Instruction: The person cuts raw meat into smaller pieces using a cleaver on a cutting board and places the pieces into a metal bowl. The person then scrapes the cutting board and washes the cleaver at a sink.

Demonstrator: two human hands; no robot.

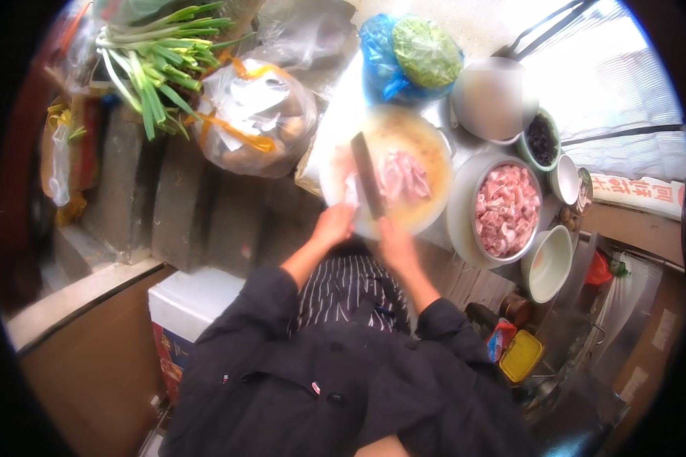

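A round cutting board lies before me with raw meat on it. My right hand is wrapped around the handle of a cleaver, whose dark blade points away over the board. Right of the blade rests a pink heap of raw meat. My left hand is at the board's near left edge, its fingers curled on the near end of a pale piece of raw meat. Glare washes out that piece's outline.
A metal pot of cut meat stands right of the board, beside a pale bowl and a bowl of dark food. Bagged cabbage lies behind. Leftward are a tied plastic bag and green onions.
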